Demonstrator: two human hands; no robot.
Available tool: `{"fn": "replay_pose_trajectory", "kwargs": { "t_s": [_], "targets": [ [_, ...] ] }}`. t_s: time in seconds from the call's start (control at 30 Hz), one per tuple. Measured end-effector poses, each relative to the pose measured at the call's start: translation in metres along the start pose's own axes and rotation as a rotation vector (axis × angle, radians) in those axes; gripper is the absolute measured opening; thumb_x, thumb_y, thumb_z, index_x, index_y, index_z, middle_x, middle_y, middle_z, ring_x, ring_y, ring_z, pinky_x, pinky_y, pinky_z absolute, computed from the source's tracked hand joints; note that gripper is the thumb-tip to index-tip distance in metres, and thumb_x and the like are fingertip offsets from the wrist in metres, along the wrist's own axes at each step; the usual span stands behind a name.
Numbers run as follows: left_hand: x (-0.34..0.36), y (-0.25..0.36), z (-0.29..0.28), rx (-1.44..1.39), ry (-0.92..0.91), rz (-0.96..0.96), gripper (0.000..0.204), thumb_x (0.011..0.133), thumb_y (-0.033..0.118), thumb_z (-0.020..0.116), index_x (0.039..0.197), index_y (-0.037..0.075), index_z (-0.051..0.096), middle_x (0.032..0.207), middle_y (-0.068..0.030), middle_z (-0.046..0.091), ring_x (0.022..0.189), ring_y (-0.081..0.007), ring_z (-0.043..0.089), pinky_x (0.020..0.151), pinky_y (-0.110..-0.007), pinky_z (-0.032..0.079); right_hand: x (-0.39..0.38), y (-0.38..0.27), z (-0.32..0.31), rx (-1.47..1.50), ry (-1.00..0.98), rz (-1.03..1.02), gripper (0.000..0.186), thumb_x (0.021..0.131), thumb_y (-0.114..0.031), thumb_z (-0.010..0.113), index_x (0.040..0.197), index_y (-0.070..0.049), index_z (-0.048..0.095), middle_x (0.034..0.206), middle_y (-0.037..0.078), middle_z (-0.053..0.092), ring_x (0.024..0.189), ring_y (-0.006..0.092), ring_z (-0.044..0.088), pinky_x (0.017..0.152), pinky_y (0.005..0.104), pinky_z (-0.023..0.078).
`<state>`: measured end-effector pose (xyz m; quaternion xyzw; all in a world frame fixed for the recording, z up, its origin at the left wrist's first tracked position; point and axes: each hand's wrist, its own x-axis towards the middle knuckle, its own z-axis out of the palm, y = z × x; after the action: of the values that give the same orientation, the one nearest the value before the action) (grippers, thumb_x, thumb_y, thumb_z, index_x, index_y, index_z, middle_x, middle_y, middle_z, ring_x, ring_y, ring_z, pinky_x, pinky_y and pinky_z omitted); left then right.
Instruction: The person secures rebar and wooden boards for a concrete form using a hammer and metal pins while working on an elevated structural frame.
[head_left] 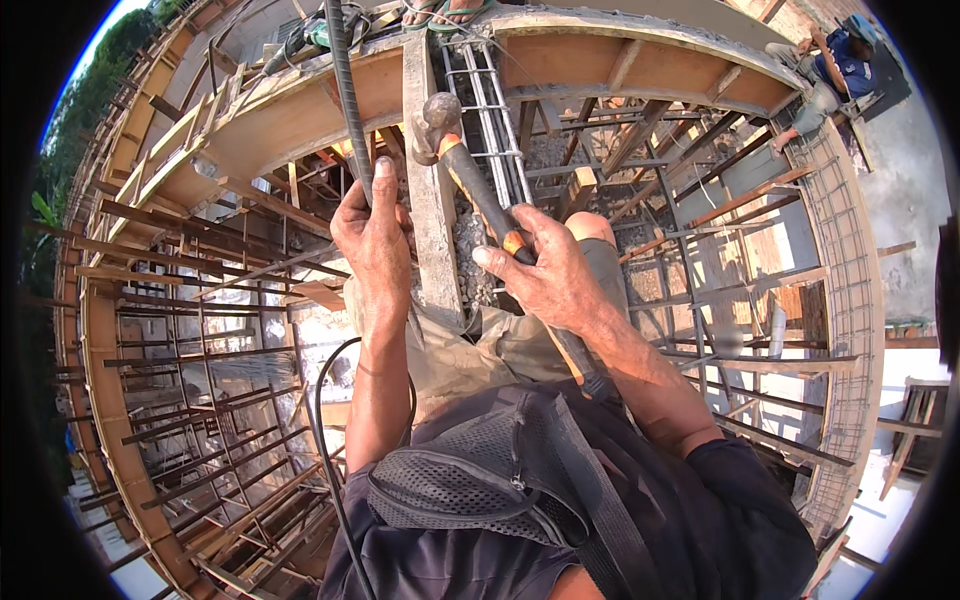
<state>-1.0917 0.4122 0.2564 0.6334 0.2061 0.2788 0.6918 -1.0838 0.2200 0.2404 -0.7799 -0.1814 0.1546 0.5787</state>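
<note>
My left hand is closed around the lower part of a dark ribbed bar, its thumb pointing up along it. The bar leans up and away past the top edge of the view; its lower end is hidden by the hand. In my right hand is a hammer with a worn orange and black handle, gripped around mid-length. The hammer's round, grey-crusted head is raised over a concrete-stained plank, to the right of the bar. Beside that plank lies a steel rebar cage.
Wooden formwork curves around me, with timber props below on both sides. A power tool lies at the upper left. Another person's sandalled feet are at the top; a second person sits upper right. A black cable loops by my left arm.
</note>
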Motion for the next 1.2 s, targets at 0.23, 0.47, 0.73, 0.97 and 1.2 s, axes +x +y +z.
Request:
{"fn": "replay_pose_trajectory", "kwargs": {
  "t_s": [0.23, 0.47, 0.73, 0.97, 1.2],
  "targets": [
    [0.026, 0.019, -0.011, -0.21, -0.055, 0.148, 0.045, 0.1, 0.042, 0.062, 0.068, 0.014, 0.048, 0.056, 0.0061, 0.037, 0.046, -0.0035, 0.033, 0.041, -0.022, 0.023, -0.056, 0.017, -0.054, 0.236, 0.22, 0.169, 0.031, 0.096, -0.02, 0.07, 0.115, -0.003, 0.054, 0.069, -0.004, 0.049, 0.046, 0.0023, 0.044, 0.038, 0.0212, 0.034],
    [0.019, 0.0, 0.042, 0.053, -0.288, 0.138, 0.067, 0.097, 0.056, 0.061, 0.053, 0.008, 0.045, 0.05, 0.0064, 0.035, 0.05, -0.0058, 0.033, 0.044, -0.031, 0.025, -0.1, 0.025, -0.065, 0.246, 0.355, 0.131, 0.024, 0.098, -0.013, 0.065, 0.115, -0.003, 0.053, 0.072, -0.001, 0.052, 0.048, 0.0037, 0.044, 0.042, 0.022, 0.034],
    [-0.033, -0.026, 0.108, 0.16, -0.512, 0.173, 0.044, 0.1, 0.042, 0.06, 0.091, 0.001, 0.075, 0.05, -0.0063, 0.051, 0.049, -0.0114, 0.047, 0.048, -0.036, 0.039, -0.124, 0.022, -0.072, 0.234, 0.475, 0.02, 0.025, 0.099, -0.013, 0.062, 0.119, -0.003, 0.05, 0.072, 0.002, 0.051, 0.05, 0.0093, 0.049, 0.043, 0.0247, 0.04],
    [-0.044, -0.051, 0.13, 0.306, -0.52, 0.293, 0.046, 0.1, 0.043, 0.057, 0.08, 0.003, 0.071, 0.056, -0.0202, 0.057, 0.055, -0.0395, 0.057, 0.056, -0.048, 0.046, -0.138, 0.006, -0.097, 0.115, 0.634, -0.092, 0.027, 0.1, -0.021, 0.062, 0.117, -0.002, 0.052, 0.074, 0.003, 0.054, 0.048, 0.0102, 0.053, 0.039, 0.0236, 0.044],
    [-0.051, -0.061, 0.142, 0.315, -0.518, 0.376, 0.048, 0.1, 0.041, 0.058, 0.071, 0.003, 0.066, 0.057, -0.0199, 0.058, 0.058, -0.0414, 0.061, 0.057, -0.049, 0.048, -0.146, -0.03, -0.112, 0.238, 0.594, -0.347, 0.016, 0.1, -0.013, 0.059, 0.107, -0.003, 0.049, 0.065, 0.003, 0.045, 0.044, 0.0085, 0.041, 0.037, 0.0246, 0.038]
  ]
}}
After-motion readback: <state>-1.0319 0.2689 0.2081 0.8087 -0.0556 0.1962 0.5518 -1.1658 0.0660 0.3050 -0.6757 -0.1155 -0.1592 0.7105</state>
